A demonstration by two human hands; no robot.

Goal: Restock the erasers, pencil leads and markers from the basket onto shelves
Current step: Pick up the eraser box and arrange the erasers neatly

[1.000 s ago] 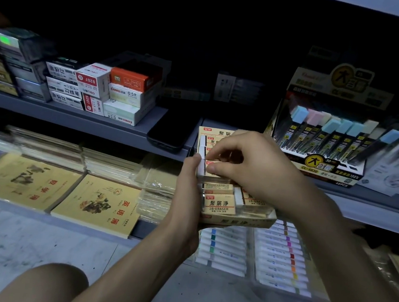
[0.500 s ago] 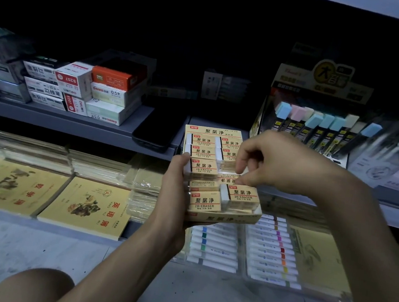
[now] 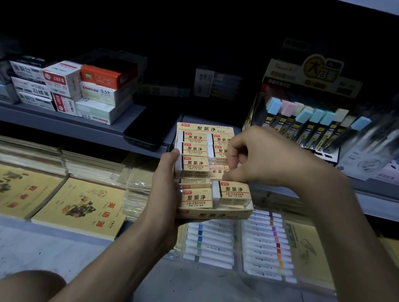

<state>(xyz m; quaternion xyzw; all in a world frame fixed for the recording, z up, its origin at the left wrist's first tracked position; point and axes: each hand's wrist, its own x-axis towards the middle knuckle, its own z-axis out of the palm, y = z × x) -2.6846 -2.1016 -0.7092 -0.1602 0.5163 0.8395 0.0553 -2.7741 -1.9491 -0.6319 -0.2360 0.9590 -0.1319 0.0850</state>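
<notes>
The eraser box [image 3: 214, 216] is tilted just in front of the shelf [image 3: 74, 124] edge, probably kept off it so the rows can be tidied first. The left hand [image 3: 165, 191] cups the box from its left and beneath, fingers curled round it. The right hand [image 3: 261, 156], fingers bent, pinches an upside-down eraser [image 3: 218, 171] mid-box, likely to seat it. Leads [image 3: 300, 126] stand behind and right of the box; markers [image 3: 265, 244] lie below it.

A single head-worn camera looks forward and slightly down, close above the left hand [image 3: 165, 196] and right hand [image 3: 263, 157]. The shelves [image 3: 50, 118] stand just beyond them, and the floor [image 3: 2, 241] lies beneath.
</notes>
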